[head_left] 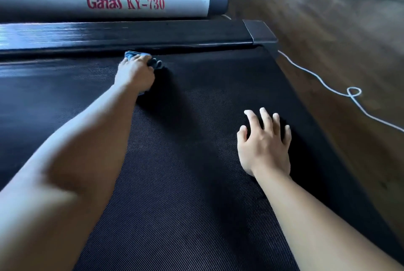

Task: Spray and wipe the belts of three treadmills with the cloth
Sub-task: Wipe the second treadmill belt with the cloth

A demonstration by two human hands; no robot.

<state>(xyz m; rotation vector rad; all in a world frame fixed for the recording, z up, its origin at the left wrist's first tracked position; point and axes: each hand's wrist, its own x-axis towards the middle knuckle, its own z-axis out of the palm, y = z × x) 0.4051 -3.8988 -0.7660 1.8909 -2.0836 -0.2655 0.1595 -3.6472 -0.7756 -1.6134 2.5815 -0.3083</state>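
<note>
The left hand [135, 71] grips a blue cloth [140, 57] bunched under its fingers, pressed on the black treadmill belt [185, 183] right against the far side rail [131, 34]; the right hand [264, 141] holds nothing, fingers spread on the belt nearer the end; a white cord [328, 82] loops across the wooden floor [338, 19] beside the treadmill; a neighbouring machine reads "Ganas KY-730" [125, 3].

Dim scene. Light from the left glares on the glossy side rail [109, 34]; deep shadows fall rightward across the belt [196, 194]. The floor [328, 30] is blurred.
</note>
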